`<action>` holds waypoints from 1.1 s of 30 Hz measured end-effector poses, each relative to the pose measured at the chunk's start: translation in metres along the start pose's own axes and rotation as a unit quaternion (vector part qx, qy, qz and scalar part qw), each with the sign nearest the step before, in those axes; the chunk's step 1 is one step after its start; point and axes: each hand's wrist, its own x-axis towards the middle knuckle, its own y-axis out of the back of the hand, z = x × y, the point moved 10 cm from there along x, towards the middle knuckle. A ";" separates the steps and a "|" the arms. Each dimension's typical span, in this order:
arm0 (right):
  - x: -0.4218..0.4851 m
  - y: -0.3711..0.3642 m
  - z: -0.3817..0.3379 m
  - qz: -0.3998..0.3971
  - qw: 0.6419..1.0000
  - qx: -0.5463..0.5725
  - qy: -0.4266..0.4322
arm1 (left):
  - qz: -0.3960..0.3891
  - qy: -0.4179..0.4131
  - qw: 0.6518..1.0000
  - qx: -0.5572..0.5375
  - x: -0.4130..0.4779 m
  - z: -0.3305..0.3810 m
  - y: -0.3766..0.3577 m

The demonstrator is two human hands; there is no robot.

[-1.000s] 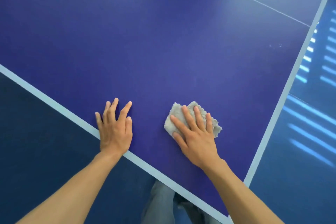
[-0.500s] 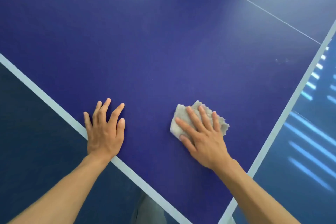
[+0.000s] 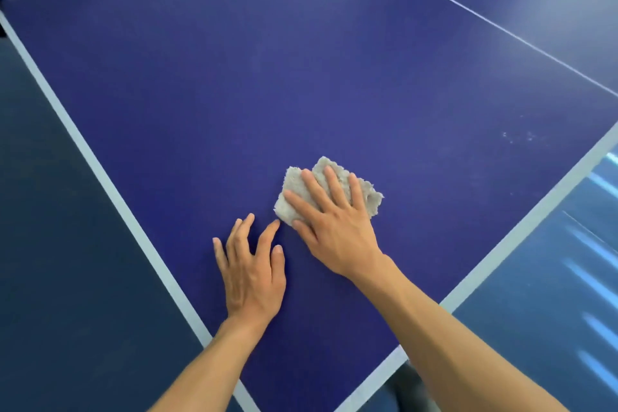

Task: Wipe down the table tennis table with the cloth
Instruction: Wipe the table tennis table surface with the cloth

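The blue table tennis table (image 3: pixel 301 77) with white edge lines fills most of the view, its near corner at the bottom. A folded grey cloth (image 3: pixel 369 196) lies on it near that corner. My right hand (image 3: pixel 334 231) presses flat on the cloth with straight, spread fingers. My left hand (image 3: pixel 252 269) rests flat on the bare table just left of the cloth, fingers straight, its index fingertip close to the cloth's near corner.
A thin white centre line (image 3: pixel 485 18) crosses the table at the upper right. Small pale specks (image 3: pixel 518 137) mark the surface near the right edge. Dark blue floor (image 3: pixel 60 244) lies left of the table, and lighter striped floor (image 3: pixel 568 278) to the right.
The view has swung so the table corner sits lower and more central. My left hand has moved inward from the left edge line and now lies close to the cloth under my right hand.
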 end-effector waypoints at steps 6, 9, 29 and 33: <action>-0.142 0.041 0.139 -0.021 0.987 -0.038 -0.152 | -0.012 0.013 1.000 0.002 0.010 0.082 -0.024; -0.161 0.052 0.178 -0.014 0.961 -0.012 -0.275 | -0.013 0.032 0.999 0.015 0.009 0.084 -0.031; -0.097 0.080 0.260 -0.007 0.923 -0.016 -0.384 | 0.005 0.026 1.000 0.010 0.009 0.075 -0.036; -0.067 0.056 0.171 -0.009 0.970 -0.020 -0.242 | 0.006 0.024 1.000 0.003 0.008 0.076 -0.036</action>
